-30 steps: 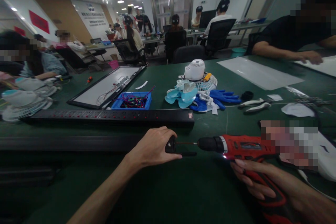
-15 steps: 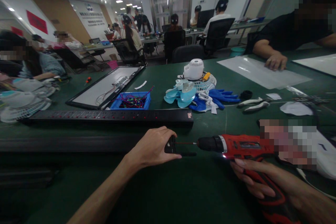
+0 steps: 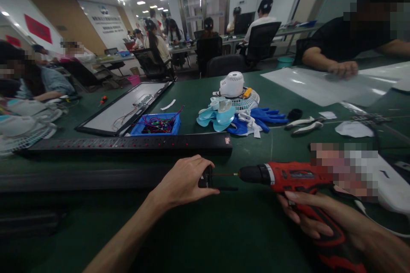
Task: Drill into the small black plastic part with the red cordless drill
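At four o'clock, still gripping red power drill (image 3: 296,176) with right fingers (image 3: 307,224); toward seven, still clasping black bar (image 3: 96,179) with left fingers (image 3: 208,191).

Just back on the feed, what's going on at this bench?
The left hand grips the end of a long black bar. The right hand holds a red power drill, its thin bit pointing at that end; contact there is hidden. A black socket strip lies just beyond. Farther off, a co-worker's hand is at a pale sheet.
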Motion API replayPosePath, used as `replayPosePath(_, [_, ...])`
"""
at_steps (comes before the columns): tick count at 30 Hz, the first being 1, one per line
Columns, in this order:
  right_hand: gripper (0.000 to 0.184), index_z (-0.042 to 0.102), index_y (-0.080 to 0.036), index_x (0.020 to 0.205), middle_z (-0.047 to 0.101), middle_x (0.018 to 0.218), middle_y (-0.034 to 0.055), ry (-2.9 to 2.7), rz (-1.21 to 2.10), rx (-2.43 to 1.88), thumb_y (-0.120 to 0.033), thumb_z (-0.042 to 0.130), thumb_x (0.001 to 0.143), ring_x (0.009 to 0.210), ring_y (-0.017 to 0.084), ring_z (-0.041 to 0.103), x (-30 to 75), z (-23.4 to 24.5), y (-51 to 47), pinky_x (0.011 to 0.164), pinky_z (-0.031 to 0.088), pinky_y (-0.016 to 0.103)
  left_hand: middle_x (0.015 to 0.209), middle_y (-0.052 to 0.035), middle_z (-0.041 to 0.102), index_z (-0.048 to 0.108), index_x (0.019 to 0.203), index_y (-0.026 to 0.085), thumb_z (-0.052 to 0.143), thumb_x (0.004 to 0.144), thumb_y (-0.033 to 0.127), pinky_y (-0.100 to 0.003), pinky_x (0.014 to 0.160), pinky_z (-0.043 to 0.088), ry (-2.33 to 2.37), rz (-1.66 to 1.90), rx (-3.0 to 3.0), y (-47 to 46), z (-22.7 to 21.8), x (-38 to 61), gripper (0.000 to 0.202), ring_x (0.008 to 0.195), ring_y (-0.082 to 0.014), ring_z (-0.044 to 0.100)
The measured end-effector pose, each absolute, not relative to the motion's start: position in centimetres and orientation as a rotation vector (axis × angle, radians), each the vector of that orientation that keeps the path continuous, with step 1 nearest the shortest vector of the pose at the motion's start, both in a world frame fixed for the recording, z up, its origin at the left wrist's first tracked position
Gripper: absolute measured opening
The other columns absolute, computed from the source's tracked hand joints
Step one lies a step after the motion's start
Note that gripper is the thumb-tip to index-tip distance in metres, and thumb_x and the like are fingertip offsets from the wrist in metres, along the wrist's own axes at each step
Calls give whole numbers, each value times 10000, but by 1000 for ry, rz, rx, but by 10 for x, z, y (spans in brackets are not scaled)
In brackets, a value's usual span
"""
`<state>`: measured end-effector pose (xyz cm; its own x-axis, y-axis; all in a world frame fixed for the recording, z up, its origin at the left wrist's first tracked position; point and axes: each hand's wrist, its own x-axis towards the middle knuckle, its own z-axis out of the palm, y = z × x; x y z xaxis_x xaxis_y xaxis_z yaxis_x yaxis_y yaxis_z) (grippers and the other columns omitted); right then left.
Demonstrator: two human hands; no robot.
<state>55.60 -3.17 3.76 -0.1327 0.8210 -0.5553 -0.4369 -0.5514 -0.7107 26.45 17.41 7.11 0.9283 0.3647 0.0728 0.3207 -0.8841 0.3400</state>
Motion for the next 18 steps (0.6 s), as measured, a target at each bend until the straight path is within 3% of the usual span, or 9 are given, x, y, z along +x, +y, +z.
replayPosePath(3, [338, 795, -164, 780, 735, 618, 21, -504, 1781, -1249, -499, 836, 767, 322, 26, 408, 556, 39, -30, 378, 447, 148, 1139, -63, 686, 605, 1233, 195, 790, 857, 555, -398, 865, 541, 506, 196, 2764, 174, 70, 265, 552, 1035, -253, 660])
replayPosePath(6, [351, 793, -169, 715, 623, 450, -18, -535, 1795, -1251, -515, 838, 757, 331, 63, 419, 555, 42, -30, 335, 405, 150, 1153, -69, 687, 604, 1238, 200, 791, 856, 556, -409, 885, 540, 511, 196, 2766, 173, 70, 265, 555, 1055, -259, 659])
replayPosePath(12, [434, 772, -139, 592, 449, 344, -75, -523, 1797, -1264, -548, 853, 710, 318, 40, 308, 551, 48, -29, 317, 361, 144, 1168, -75, 687, 602, 1253, 198, 790, 863, 536, -420, 889, 546, 534, 158, 2750, 172, 73, 265, 550, 1058, -264, 664])
replayPosePath(15, [391, 754, -167, 583, 593, 440, -27, -510, 1781, -1263, -520, 860, 713, 318, 38, 344, 549, 53, -28, 321, 371, 153, 1182, -75, 685, 599, 1263, 198, 789, 865, 533, -423, 903, 545, 536, 151, 2749, 172, 74, 266, 554, 1072, -265, 662])
replayPosePath(18, [291, 793, -184, 721, 760, 672, 37, -489, 1762, -1260, -468, 851, 748, 317, 13, 370, 549, 53, -27, 347, 396, 151, 1181, -74, 685, 600, 1258, 203, 790, 864, 531, -415, 904, 542, 541, 153, 2748, 172, 74, 266, 547, 1065, -259, 664])
